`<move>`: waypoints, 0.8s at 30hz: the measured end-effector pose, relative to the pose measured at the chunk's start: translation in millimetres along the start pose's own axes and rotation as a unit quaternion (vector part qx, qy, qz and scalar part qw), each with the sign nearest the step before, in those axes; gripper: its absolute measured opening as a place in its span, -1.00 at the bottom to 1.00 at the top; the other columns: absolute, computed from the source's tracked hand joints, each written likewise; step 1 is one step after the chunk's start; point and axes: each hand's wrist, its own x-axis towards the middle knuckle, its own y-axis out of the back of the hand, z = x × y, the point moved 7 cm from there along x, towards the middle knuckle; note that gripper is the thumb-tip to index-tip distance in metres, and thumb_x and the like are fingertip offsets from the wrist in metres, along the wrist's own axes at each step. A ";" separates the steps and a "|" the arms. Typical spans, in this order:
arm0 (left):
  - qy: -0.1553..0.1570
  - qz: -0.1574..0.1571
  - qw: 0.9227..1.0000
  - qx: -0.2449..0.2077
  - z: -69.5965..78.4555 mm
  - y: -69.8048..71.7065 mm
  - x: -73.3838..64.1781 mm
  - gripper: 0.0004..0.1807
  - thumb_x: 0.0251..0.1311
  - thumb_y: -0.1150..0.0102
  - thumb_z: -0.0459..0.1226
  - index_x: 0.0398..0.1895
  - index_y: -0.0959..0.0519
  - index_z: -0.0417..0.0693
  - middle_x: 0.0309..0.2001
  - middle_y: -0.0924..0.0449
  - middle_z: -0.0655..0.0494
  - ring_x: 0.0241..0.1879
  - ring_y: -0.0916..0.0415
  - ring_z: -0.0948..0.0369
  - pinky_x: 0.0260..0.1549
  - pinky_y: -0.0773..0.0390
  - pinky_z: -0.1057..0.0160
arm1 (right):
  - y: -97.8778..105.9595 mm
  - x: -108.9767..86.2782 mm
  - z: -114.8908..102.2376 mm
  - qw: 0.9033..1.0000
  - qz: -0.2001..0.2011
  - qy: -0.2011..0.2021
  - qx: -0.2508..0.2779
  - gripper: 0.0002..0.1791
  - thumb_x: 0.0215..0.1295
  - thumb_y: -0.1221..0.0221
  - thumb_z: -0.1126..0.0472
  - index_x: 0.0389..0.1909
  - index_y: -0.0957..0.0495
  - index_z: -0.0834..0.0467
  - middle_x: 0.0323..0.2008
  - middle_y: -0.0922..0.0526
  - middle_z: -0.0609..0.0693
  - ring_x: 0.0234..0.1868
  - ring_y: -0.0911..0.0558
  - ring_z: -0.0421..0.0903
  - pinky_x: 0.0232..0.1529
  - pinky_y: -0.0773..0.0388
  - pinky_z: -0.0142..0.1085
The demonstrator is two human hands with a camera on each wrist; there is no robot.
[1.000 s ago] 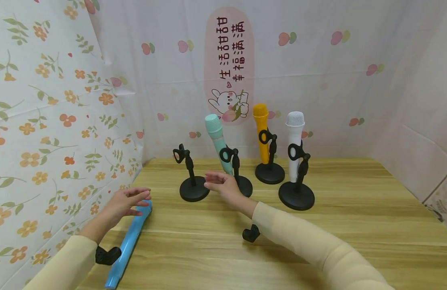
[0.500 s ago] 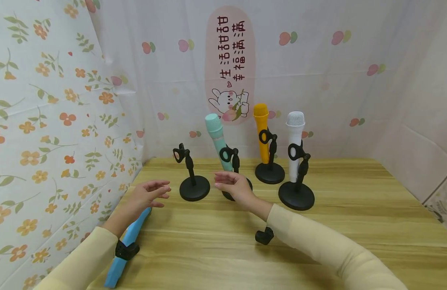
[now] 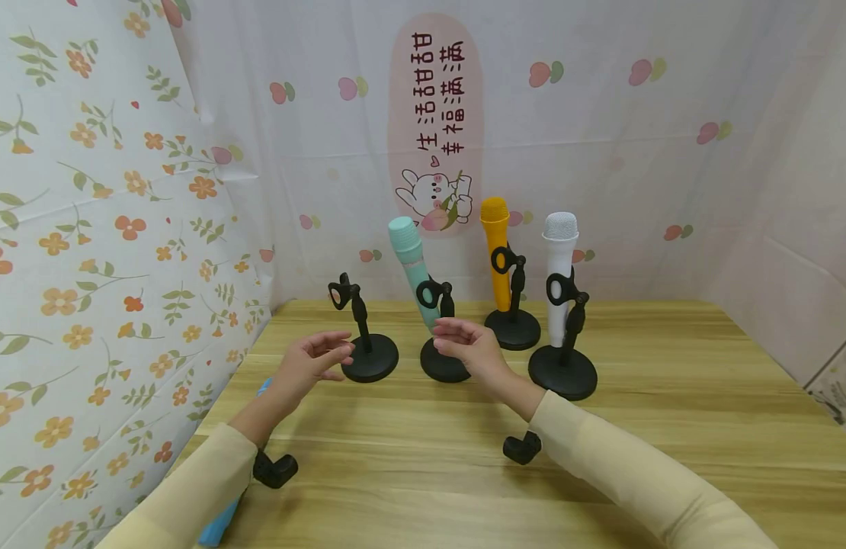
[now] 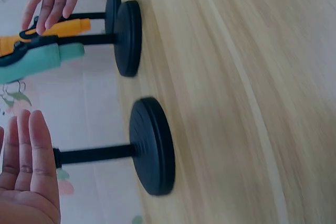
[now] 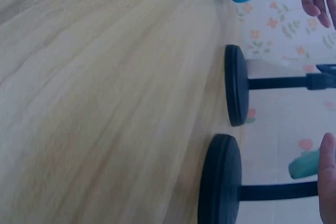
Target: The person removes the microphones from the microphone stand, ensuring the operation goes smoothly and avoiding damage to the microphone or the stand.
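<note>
My left hand [image 3: 318, 356] hovers in front of a black microphone stand [image 3: 370, 358] whose ring clip holds no microphone; its fingers are loosely bent and grip nothing. A mint-green microphone [image 3: 408, 248] leans in the clip of the second stand [image 3: 445, 364]. My right hand [image 3: 478, 351], its fingers relaxed and holding nothing, overlaps that stand's post in the head view. In the left wrist view, the left palm [image 4: 31, 198] faces the camera beside the first stand's post. Under my left forearm lies a long blue microphone-shaped stick [image 3: 220, 524], mostly hidden.
Behind and to the right, an orange microphone [image 3: 495, 229] and a white microphone [image 3: 559, 244] stand in their own black stands. A flowered curtain [image 3: 107, 229] borders the wooden table [image 3: 409, 473] on the left, and another cloth hangs behind.
My left hand has moved right and slightly up, from over the blue stick to before the first stand. My right hand has shifted right, uncovering part of the mint microphone's stand.
</note>
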 end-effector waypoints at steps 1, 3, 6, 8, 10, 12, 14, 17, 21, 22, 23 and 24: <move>-0.001 -0.001 1.000 -0.005 0.8 -3.1 1.2 -0.47 0.31 -0.20 -0.19 0.27 -0.41 -0.29 -0.12 -0.64 0.24 -0.18 -0.64 0.30 -0.25 -0.68 0.20 | 3.1 -0.7 -1.2 1.000 0.004 0.003 0.002 -0.55 0.20 -0.28 0.43 0.14 -0.50 0.37 0.05 -0.57 0.39 -0.15 -0.68 -0.23 -0.07 -0.63 -0.35; -0.002 0.002 1.000 -0.017 2.0 -9.0 4.2 -0.45 0.31 -0.21 -0.20 0.27 -0.40 -0.31 -0.12 -0.64 0.23 -0.17 -0.64 0.27 -0.25 -0.68 0.20 | 8.9 -2.3 -4.2 1.000 0.010 0.009 0.006 -0.54 0.20 -0.27 0.45 0.15 -0.49 0.39 0.07 -0.54 0.44 -0.16 -0.68 -0.24 -0.08 -0.63 -0.36; -0.003 0.011 0.999 -0.032 4.3 -16.8 8.5 -0.45 0.31 -0.21 -0.20 0.27 -0.40 -0.31 -0.10 -0.64 0.15 -0.17 -0.64 0.26 -0.23 -0.68 0.18 | 17.8 -4.5 -8.3 1.000 0.025 0.013 0.002 -0.54 0.21 -0.26 0.44 0.15 -0.49 0.39 0.07 -0.55 0.42 -0.15 -0.68 -0.25 -0.09 -0.63 -0.38; -0.010 0.018 0.999 -0.040 7.3 -21.6 10.9 -0.47 0.30 -0.22 -0.20 0.26 -0.42 -0.29 -0.10 -0.63 0.16 -0.17 -0.64 0.27 -0.23 -0.68 0.21 | 23.0 -5.8 -11.1 0.999 0.033 0.013 0.000 -0.54 0.22 -0.25 0.44 0.16 -0.48 0.39 0.08 -0.56 0.39 -0.13 -0.67 -0.26 -0.08 -0.63 -0.38; -0.018 0.024 0.998 -0.048 10.4 -26.0 13.6 -0.50 0.30 -0.22 -0.21 0.24 -0.44 -0.25 -0.09 -0.64 0.15 -0.17 -0.63 0.29 -0.22 -0.68 0.20 | 28.2 -6.5 -13.2 0.999 0.040 0.012 -0.003 -0.53 0.23 -0.25 0.44 0.17 -0.47 0.39 0.09 -0.56 0.37 -0.11 -0.66 -0.26 -0.07 -0.63 -0.37; -0.027 0.030 0.998 -0.057 13.6 -30.4 16.0 -0.51 0.29 -0.24 -0.22 0.23 -0.46 -0.22 -0.09 -0.64 0.16 -0.17 -0.63 0.29 -0.23 -0.68 0.22 | 33.2 -6.2 -15.0 0.999 0.047 0.011 -0.007 -0.53 0.23 -0.26 0.43 0.18 -0.47 0.39 0.10 -0.55 0.36 -0.10 -0.66 -0.26 -0.08 -0.63 -0.37; -0.034 0.036 0.997 -0.063 16.8 -34.4 18.5 -0.51 0.27 -0.25 -0.23 0.23 -0.46 -0.19 -0.08 -0.62 0.17 -0.14 -0.63 0.28 -0.21 -0.68 0.22 | 38.3 -5.1 -16.5 0.998 0.055 0.012 -0.012 -0.52 0.23 -0.27 0.41 0.18 -0.47 0.37 0.10 -0.55 0.35 -0.10 -0.66 -0.26 -0.08 -0.63 -0.37; -0.046 0.049 0.996 -0.065 20.8 -39.7 23.1 -0.51 0.26 -0.27 -0.24 0.23 -0.47 -0.14 -0.02 -0.59 0.07 -0.10 -0.62 0.28 -0.16 -0.67 0.20 | 46.0 -1.4 -17.9 0.997 0.067 0.018 -0.022 -0.53 0.23 -0.29 0.36 0.17 -0.50 0.32 0.10 -0.55 0.35 -0.10 -0.66 -0.25 -0.07 -0.62 -0.38; -0.068 0.067 0.994 -0.059 26.8 -46.2 30.5 -0.52 0.26 -0.26 -0.26 0.24 -0.46 -0.12 0.01 -0.56 0.08 -0.08 -0.57 0.35 -0.08 -0.63 0.19 | 53.5 4.6 -18.5 0.996 0.079 0.022 -0.029 -0.52 0.23 -0.30 0.30 0.18 -0.50 0.28 0.11 -0.55 0.31 -0.10 -0.66 -0.25 -0.06 -0.62 -0.39; -0.073 0.070 0.993 -0.059 28.2 -47.8 32.2 -0.52 0.26 -0.26 -0.27 0.25 -0.45 -0.12 0.01 -0.56 0.11 -0.07 -0.56 0.36 -0.07 -0.63 0.21 | 54.5 6.1 -18.3 0.996 0.080 0.021 -0.033 -0.52 0.24 -0.30 0.29 0.18 -0.50 0.27 0.11 -0.56 0.29 -0.10 -0.65 -0.26 -0.06 -0.61 -0.39; -0.079 0.075 0.992 -0.063 29.4 -49.2 34.1 -0.52 0.26 -0.25 -0.28 0.24 -0.46 -0.12 0.01 -0.56 0.11 -0.07 -0.56 0.36 -0.07 -0.62 0.23 | 54.9 7.4 -18.0 0.996 0.080 0.019 -0.035 -0.52 0.24 -0.30 0.29 0.19 -0.50 0.26 0.11 -0.56 0.29 -0.10 -0.65 -0.26 -0.05 -0.61 -0.39; -0.084 0.079 0.991 -0.064 30.6 -50.5 35.9 -0.52 0.26 -0.26 -0.29 0.24 -0.46 -0.12 0.02 -0.56 0.10 -0.06 -0.55 0.36 -0.07 -0.62 0.26 | 55.2 8.8 -17.2 0.996 0.080 0.015 -0.040 -0.51 0.24 -0.31 0.28 0.19 -0.50 0.25 0.11 -0.56 0.27 -0.09 -0.65 -0.26 -0.05 -0.61 -0.40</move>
